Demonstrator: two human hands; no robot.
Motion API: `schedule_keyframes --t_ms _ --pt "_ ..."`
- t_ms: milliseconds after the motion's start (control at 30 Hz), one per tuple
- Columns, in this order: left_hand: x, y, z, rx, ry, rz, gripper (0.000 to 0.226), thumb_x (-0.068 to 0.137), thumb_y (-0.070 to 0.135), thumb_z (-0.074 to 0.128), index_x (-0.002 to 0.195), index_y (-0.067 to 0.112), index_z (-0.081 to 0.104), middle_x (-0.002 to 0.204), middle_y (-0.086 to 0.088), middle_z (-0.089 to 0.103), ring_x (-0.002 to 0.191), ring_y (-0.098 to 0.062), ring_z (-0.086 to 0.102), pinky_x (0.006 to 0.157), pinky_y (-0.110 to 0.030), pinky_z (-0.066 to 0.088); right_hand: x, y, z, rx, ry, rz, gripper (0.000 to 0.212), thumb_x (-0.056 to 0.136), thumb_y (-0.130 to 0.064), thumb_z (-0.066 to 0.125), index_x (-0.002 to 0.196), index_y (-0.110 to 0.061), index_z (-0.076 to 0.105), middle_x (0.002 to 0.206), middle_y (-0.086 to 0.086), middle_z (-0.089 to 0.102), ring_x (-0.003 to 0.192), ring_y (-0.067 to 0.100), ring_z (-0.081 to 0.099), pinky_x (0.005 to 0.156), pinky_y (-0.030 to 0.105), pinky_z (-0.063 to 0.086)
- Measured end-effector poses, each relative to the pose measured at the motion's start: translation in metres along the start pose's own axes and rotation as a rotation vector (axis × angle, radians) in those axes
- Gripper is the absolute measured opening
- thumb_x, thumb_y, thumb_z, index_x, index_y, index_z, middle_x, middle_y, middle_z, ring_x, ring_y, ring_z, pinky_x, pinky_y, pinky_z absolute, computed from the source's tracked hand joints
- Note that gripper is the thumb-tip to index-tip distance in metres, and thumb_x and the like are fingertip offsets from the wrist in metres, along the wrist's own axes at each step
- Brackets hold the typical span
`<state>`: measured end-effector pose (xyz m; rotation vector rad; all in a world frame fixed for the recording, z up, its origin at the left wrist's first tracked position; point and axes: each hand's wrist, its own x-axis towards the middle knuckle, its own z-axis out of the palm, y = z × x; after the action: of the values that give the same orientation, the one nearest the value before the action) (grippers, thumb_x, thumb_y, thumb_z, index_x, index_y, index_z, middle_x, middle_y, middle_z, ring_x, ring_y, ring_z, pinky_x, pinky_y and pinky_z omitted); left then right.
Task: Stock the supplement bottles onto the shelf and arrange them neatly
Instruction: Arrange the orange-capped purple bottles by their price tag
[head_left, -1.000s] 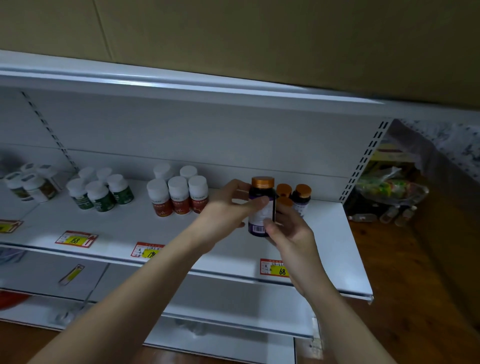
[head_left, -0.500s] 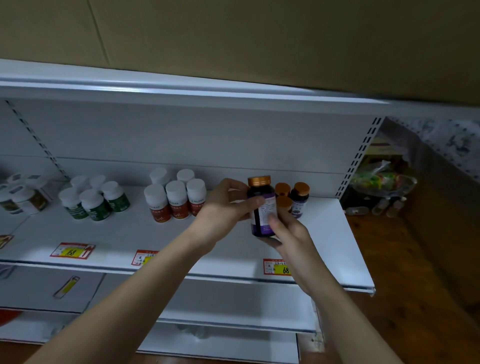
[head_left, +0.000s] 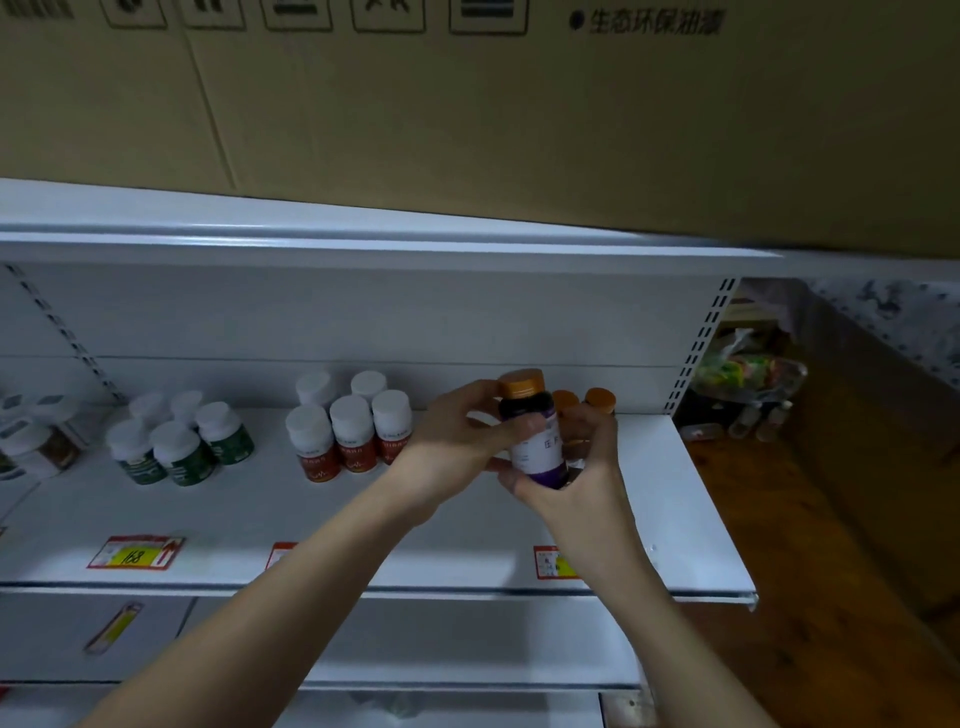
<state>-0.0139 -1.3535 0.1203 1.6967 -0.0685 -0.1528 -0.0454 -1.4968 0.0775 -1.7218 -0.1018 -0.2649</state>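
A dark supplement bottle (head_left: 537, 441) with an orange cap and a white-and-purple label is held just above the white shelf (head_left: 675, 519), slightly tilted. My left hand (head_left: 452, 441) grips its left side, fingers curled round the upper body. My right hand (head_left: 576, 467) cups its base and right side. Right behind stand two more orange-capped bottles (head_left: 600, 402), partly hidden by my right hand.
Left along the shelf stand several white-capped bottles with red labels (head_left: 348, 434), several with green labels (head_left: 176, 447), and more jars (head_left: 36, 441) at the far left. Price tags (head_left: 135, 553) line the shelf front. Cardboard boxes (head_left: 467, 104) sit on top; a bagged heap (head_left: 748, 374) lies right.
The view has tilted upward, so the shelf sits lower in frame. The bottle has tipped a little and my right hand has slid further under and round its base.
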Motion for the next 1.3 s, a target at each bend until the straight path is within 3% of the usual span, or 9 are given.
schedule_keyframes --t_ms 100,267,333,433,533,633,833,1133,1300 --pt "0.002 -0.002 -0.001 -0.060 0.012 -0.014 0.027 0.087 0.017 0.076 0.112 0.015 0.065 0.110 -0.007 0.069 0.095 -0.020 0.072 0.075 -0.031 0.061 0.002 -0.001 -0.004 0.065 -0.029 0.032 0.065 0.075 -0.003 0.082 0.124 -0.026 0.046 0.111 -0.013 0.060 0.095 -0.005 0.061 0.077 0.015 0.052" --pt "0.005 -0.005 0.000 -0.193 -0.020 -0.047 0.026 0.090 0.008 0.070 0.113 0.003 0.058 0.110 -0.014 0.072 0.095 -0.025 0.074 0.078 -0.031 0.060 0.006 0.000 -0.020 0.192 -0.210 0.166 0.025 0.099 -0.023 0.055 0.120 -0.037 0.058 0.111 -0.017 0.070 0.106 0.000 0.065 0.088 0.022 0.053" --pt "0.006 -0.004 0.001 -0.200 -0.037 -0.042 0.020 0.092 0.009 0.068 0.110 0.006 0.060 0.106 -0.010 0.074 0.093 -0.023 0.074 0.077 -0.028 0.060 0.008 0.001 -0.026 0.297 -0.249 0.228 0.025 0.102 -0.021 0.048 0.117 -0.037 0.061 0.109 -0.014 0.073 0.108 0.008 0.067 0.087 0.028 0.056" --pt "0.006 -0.003 0.002 -0.192 -0.097 -0.035 0.019 0.094 0.012 0.064 0.113 0.011 0.063 0.112 -0.007 0.073 0.099 -0.020 0.073 0.082 -0.028 0.059 0.007 0.000 -0.034 0.292 -0.275 0.225 0.027 0.102 -0.019 0.048 0.116 -0.037 0.061 0.107 -0.017 0.073 0.107 0.009 0.068 0.083 0.024 0.057" --pt "0.004 -0.002 0.004 -0.117 -0.170 -0.079 0.034 0.097 0.026 0.060 0.129 0.016 0.060 0.121 -0.005 0.071 0.109 -0.022 0.070 0.095 -0.039 0.057 0.004 0.003 -0.040 0.224 -0.256 0.188 0.028 0.100 -0.014 0.054 0.116 -0.036 0.061 0.102 -0.020 0.074 0.102 0.004 0.069 0.079 0.018 0.055" --pt "0.001 0.002 0.008 -0.056 -0.213 -0.120 0.043 0.095 0.036 0.063 0.135 0.023 0.056 0.119 -0.005 0.072 0.109 -0.022 0.070 0.094 -0.048 0.057 0.003 0.005 -0.043 0.166 -0.230 0.160 0.029 0.097 -0.015 0.060 0.114 -0.038 0.061 0.100 -0.018 0.073 0.100 0.006 0.069 0.079 0.019 0.055" --pt "-0.003 0.003 0.011 -0.042 -0.211 -0.123 0.043 0.092 0.028 0.070 0.132 0.025 0.056 0.112 -0.006 0.074 0.101 -0.022 0.073 0.083 -0.050 0.061 0.002 0.008 -0.045 0.112 -0.245 0.154 0.032 0.093 -0.026 0.066 0.122 -0.038 0.060 0.107 -0.013 0.072 0.104 0.012 0.068 0.093 0.034 0.056" --pt "-0.004 -0.001 0.010 -0.017 -0.180 -0.127 0.041 0.088 0.029 0.073 0.127 0.025 0.058 0.108 -0.007 0.074 0.096 -0.022 0.074 0.078 -0.052 0.062 -0.002 0.006 -0.043 0.152 -0.277 0.203 0.031 0.096 -0.021 0.061 0.124 -0.032 0.058 0.106 -0.012 0.073 0.100 0.010 0.070 0.078 0.027 0.059" --pt "-0.003 -0.001 0.005 -0.011 -0.186 -0.051 0.047 0.082 0.018 0.080 0.124 0.027 0.060 0.115 -0.007 0.068 0.104 -0.023 0.070 0.080 -0.052 0.061 0.003 -0.001 -0.046 0.128 -0.324 0.146 0.039 0.095 -0.016 0.063 0.127 -0.036 0.056 0.114 -0.016 0.071 0.109 0.006 0.066 0.091 0.025 0.056"
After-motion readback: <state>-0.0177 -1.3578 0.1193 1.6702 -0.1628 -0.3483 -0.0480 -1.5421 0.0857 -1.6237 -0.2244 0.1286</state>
